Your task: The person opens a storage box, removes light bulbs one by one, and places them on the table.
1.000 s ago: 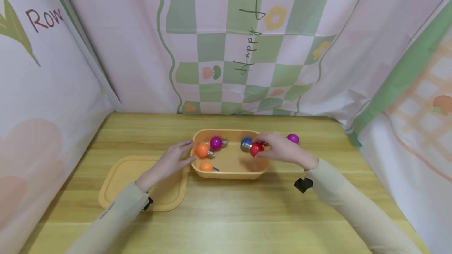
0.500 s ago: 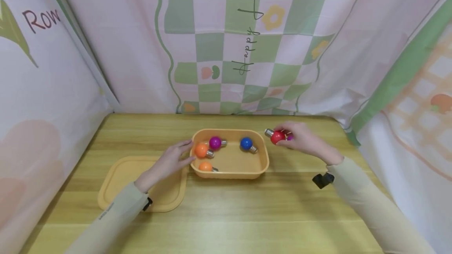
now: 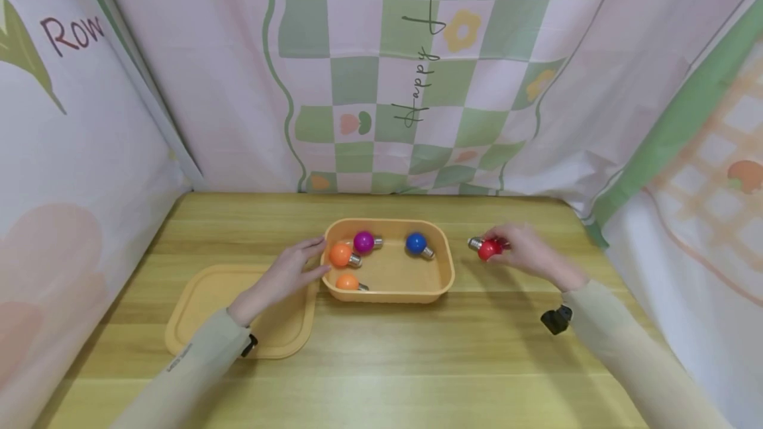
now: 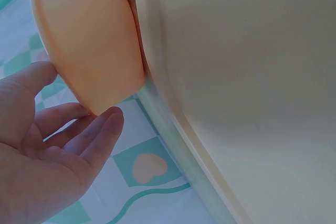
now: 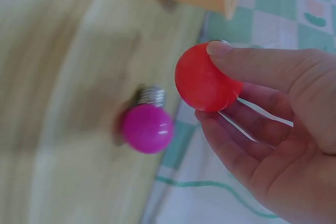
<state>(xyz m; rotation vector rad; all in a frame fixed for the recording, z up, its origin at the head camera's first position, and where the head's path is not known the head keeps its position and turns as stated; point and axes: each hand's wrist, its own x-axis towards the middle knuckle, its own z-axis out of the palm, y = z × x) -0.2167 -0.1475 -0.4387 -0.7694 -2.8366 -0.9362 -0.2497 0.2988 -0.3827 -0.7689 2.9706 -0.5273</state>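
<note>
My right hand pinches a red light bulb right of the yellow-orange box, its metal screw base pointing left. In the right wrist view the red bulb sits between thumb and fingertips, and a purple bulb lies on the table beside it; the head view hides that purple bulb behind the hand. My left hand rests loosely extended fingers against the box's left end. Inside the box are a purple bulb and two orange bulbs, an upper orange bulb and a lower orange bulb, at the left, and a blue bulb at the right.
A flat yellow lid lies on the wooden table left of the box, partly under my left forearm. Patterned curtains enclose the table at the back and sides.
My right hand has carried the red bulb out of the box to the right, and then slightly lower and further right. My left hand stays at the box's left end.
</note>
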